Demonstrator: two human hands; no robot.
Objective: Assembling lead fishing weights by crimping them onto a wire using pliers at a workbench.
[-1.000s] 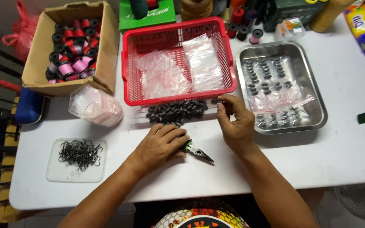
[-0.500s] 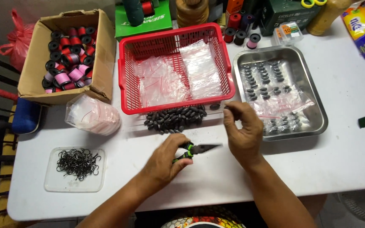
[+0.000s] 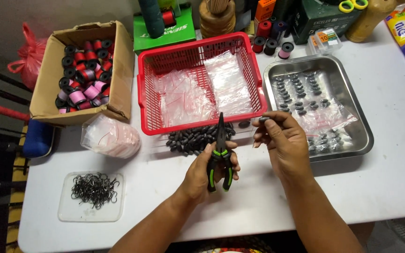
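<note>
My left hand (image 3: 207, 172) grips a pair of needle-nose pliers (image 3: 221, 149) with black and green handles, their tip pointing away from me over a pile of small dark sinkers (image 3: 194, 139). My right hand (image 3: 282, 143) pinches one small dark sinker (image 3: 264, 120) between thumb and fingertips, just right of the pliers' tip. Both hands hover above the white table (image 3: 380, 187), in front of the red plastic basket (image 3: 142, 100).
The basket holds clear zip bags. A steel tray (image 3: 359, 124) at right carries rows of sinkers and bags. At left are a cardboard box of thread spools (image 3: 81, 77), a bag bundle (image 3: 110, 136) and a clear lid with hooks (image 3: 93, 189).
My left hand lifted the pliers off the table and swung their tip from pointing right to pointing away. My right hand drew back from the pile with a sinker.
</note>
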